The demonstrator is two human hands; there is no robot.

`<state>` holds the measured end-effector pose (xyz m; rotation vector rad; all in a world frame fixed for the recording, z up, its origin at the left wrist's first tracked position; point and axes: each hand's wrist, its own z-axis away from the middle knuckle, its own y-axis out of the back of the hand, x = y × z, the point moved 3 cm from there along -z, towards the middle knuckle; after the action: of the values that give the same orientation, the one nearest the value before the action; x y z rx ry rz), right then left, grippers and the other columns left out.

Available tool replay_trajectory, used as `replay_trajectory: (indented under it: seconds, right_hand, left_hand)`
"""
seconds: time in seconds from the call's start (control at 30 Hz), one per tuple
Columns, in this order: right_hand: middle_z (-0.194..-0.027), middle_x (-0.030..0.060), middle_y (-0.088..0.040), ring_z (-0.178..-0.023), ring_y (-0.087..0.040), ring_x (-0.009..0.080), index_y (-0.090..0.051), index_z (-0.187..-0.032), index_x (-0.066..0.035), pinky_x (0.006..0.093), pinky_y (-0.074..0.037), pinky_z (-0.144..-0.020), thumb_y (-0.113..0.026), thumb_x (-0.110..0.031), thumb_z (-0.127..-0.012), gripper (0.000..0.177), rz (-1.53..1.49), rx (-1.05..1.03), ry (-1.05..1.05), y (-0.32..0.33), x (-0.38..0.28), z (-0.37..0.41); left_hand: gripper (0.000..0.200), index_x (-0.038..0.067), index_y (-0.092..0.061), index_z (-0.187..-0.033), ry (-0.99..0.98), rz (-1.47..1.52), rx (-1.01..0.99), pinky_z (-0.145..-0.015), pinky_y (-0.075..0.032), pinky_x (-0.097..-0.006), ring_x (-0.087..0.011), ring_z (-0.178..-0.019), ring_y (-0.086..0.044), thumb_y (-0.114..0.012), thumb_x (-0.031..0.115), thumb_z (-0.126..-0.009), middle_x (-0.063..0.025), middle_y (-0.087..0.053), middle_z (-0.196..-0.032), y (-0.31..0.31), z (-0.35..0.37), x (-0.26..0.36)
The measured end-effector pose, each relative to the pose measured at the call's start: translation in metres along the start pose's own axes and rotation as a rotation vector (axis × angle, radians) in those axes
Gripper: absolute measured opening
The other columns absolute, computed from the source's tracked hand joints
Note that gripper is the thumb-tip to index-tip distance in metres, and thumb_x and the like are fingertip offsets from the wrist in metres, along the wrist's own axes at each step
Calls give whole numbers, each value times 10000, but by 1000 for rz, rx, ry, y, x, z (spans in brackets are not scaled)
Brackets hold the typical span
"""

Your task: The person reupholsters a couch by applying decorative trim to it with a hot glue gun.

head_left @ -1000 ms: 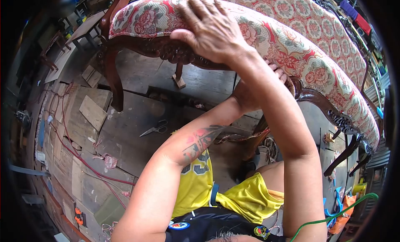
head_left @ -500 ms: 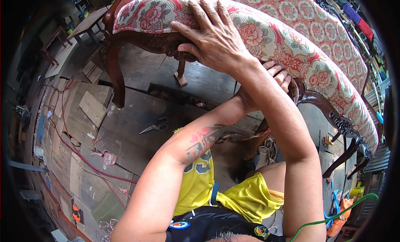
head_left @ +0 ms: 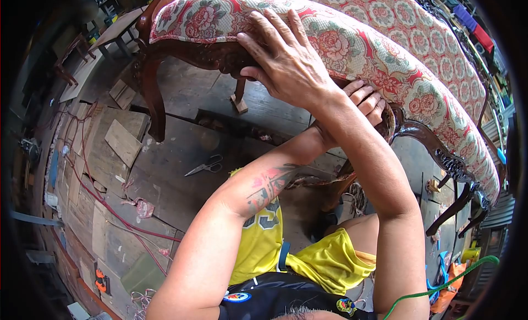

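A sofa seat (head_left: 330,42) covered in red, green and cream floral fabric curves across the top. My right hand (head_left: 289,64) lies spread on its front edge, fingertips on the fabric and thumb near the carved dark wood rail (head_left: 203,53). Crossed beneath my right forearm, my left hand (head_left: 364,101) has its fingers curled at the fabric's lower border. Whatever is in its grasp is hidden. Beside those fingers hangs a loop of braided trim (head_left: 391,122); a similar twisted strip (head_left: 313,181) shows below my left forearm.
Scissors (head_left: 204,166) lie on the worn wooden floor (head_left: 165,182). A carved sofa leg (head_left: 155,111) stands at left, near loose boards (head_left: 122,142). A red hose (head_left: 104,201) runs across the left floor. A green cord (head_left: 440,286) crosses at lower right.
My right hand has slid slightly right and down along the seat edge, fingers still spread. My left hand stays at the border with its fingers a little shifted. The sofa has not moved.
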<state>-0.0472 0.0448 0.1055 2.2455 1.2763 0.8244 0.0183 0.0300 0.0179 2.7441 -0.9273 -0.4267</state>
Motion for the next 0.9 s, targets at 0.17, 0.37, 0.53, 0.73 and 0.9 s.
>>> replay_trajectory:
  seconds: [0.17, 0.37, 0.53, 0.73, 0.9]
  right_hand:
    - [-1652, 244, -479, -1576, -410, 444, -681, -1503, -121, 688, -237, -1317, -631, -510, -1059, 592, 41, 12, -10, -4, -1, -2]
    - [-1693, 201, -449, -1594, -390, 417, -661, -1524, -175, 640, -240, -1339, -639, -467, -1083, 529, 49, -54, -21, 5, 1, -1]
    - [-1662, 197, -476, -1590, -394, 417, -676, -1486, -131, 688, -249, -1317, -627, -427, -1100, 489, 104, -52, -17, 0, -4, -4]
    - [-1634, 194, -490, -1577, -409, 408, -678, -1479, -124, 708, -260, -1306, -640, -407, -1093, 480, 140, -93, -34, 3, -8, -9]
    - [-1605, 208, -512, -1562, -427, 410, -696, -1465, -115, 698, -268, -1306, -660, -388, -1077, 476, 2, -52, 13, 11, 2, -2]
  left_hand:
    - [419, 99, -693, -1346, 12, 8, 27, -1224, -469, -563, -321, -1355, -603, -697, 303, -980, -116, -661, -1405, -1, 1, 1]
    - [413, 101, -695, -1333, 13, 11, 8, -1219, -475, -560, -316, -1334, -610, -709, 300, -972, -111, -667, -1392, -1, -1, 1]
    - [405, 107, -696, -1324, 19, 7, 29, -1223, -474, -558, -314, -1338, -606, -714, 297, -967, -110, -670, -1388, -2, 0, 1]
    - [409, 105, -691, -1326, 23, 0, 43, -1228, -469, -557, -318, -1344, -602, -709, 306, -971, -113, -663, -1394, -2, 1, 2]
    - [447, 92, -674, -1280, 10, -27, 32, -1214, -475, -571, -315, -1327, -635, -657, 337, -907, -127, -681, -1357, -2, -2, 1]
